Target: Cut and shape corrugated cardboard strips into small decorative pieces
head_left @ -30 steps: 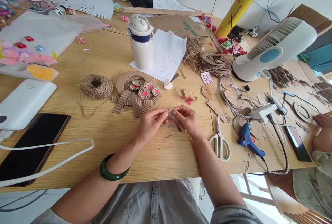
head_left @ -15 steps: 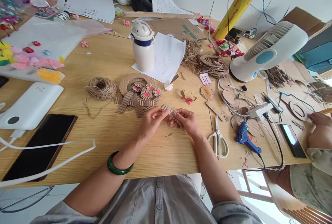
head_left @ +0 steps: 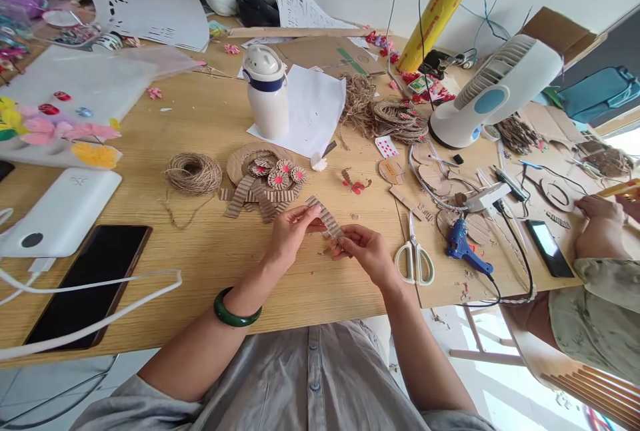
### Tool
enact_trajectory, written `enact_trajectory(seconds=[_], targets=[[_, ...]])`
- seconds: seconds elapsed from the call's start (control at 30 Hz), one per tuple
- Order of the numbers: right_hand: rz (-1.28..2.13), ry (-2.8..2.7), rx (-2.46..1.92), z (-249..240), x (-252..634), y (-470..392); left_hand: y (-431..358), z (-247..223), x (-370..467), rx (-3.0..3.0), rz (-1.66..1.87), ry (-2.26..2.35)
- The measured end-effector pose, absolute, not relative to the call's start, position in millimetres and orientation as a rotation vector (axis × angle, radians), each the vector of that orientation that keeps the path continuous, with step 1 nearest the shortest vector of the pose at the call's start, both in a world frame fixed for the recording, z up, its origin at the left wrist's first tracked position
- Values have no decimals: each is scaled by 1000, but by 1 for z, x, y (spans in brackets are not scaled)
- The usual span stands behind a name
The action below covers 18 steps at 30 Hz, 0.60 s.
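A short strip of corrugated cardboard (head_left: pixel 327 219) slants between my two hands over the table. My left hand (head_left: pixel 290 234) pinches its upper left end, and my right hand (head_left: pixel 367 251) grips the lower right end. Just beyond my left hand lies a cardboard wreath (head_left: pixel 240 166) with round corrugated rosettes (head_left: pixel 279 180) that have red centres, and corrugated strips at its lower edge. To the left of the wreath is a coil of twine (head_left: pixel 193 172). White-handled scissors (head_left: pixel 415 258) lie to the right of my right hand.
A blue glue gun (head_left: pixel 465 248), cardboard discs and cables lie at the right. A white bottle (head_left: pixel 267 94) stands behind the wreath, a white fan (head_left: pixel 493 91) at the back right. A phone (head_left: pixel 90 284) and power bank (head_left: pixel 63 211) lie left. Another person's hand (head_left: pixel 603 208) is far right.
My hands have moved slightly apart, and more of the cardboard strip shows between them. The view has shifted a little. The other person's hand has moved near a yellow object.
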State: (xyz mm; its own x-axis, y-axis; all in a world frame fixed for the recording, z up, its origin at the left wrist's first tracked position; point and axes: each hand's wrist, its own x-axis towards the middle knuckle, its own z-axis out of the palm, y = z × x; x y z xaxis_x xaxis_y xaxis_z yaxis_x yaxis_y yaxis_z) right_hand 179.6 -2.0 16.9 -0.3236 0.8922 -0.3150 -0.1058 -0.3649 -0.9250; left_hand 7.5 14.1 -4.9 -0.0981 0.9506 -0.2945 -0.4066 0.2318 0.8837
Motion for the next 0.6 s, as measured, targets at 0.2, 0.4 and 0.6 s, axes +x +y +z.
enact_trajectory(seconds=[0.2,0.4,0.6], targets=[[1756,-944,-1185,14,182,-30,0,11,15,501,1120,947],[1723,-916,-1190,9,183,-51,-28,25,30,597,1022,971],[1205,-1483,-1360,16,203,-64,-49,16,22,497,1049,1017]])
